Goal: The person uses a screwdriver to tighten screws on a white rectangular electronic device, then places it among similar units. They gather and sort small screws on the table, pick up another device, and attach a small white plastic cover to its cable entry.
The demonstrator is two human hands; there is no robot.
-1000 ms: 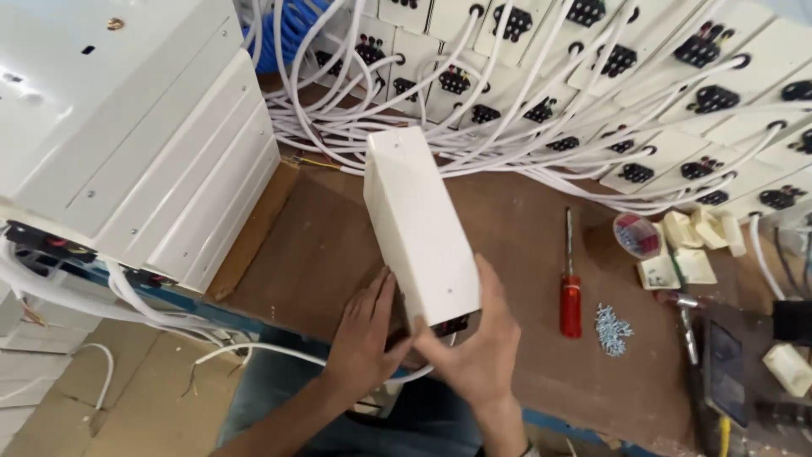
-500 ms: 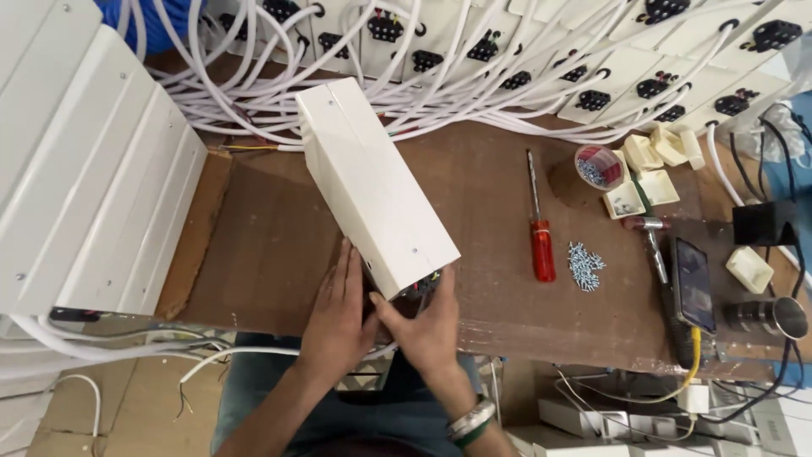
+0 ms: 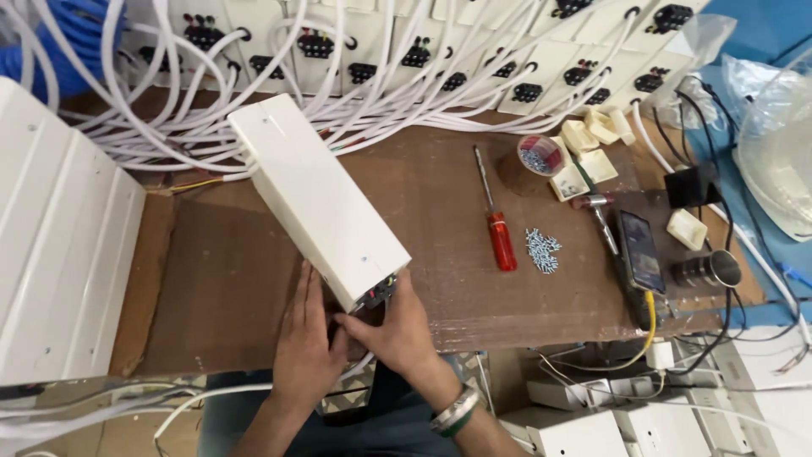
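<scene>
Both hands, left hand (image 3: 306, 360) and right hand (image 3: 397, 330), fingers grasping the white box (image 3: 317, 199) at its 6 o'clock open end, wires showing. Box tilted on surface (image 3: 220, 279). Screwdriver (image 3: 495, 222) and screws (image 3: 542, 250) at 3 o'clock lie untouched; end looks unclosed.

Long white plastic box (image 3: 317, 199), tilted diagonally from upper left toward frame centre, near end raised, open, showing dark wired parts inside
</scene>
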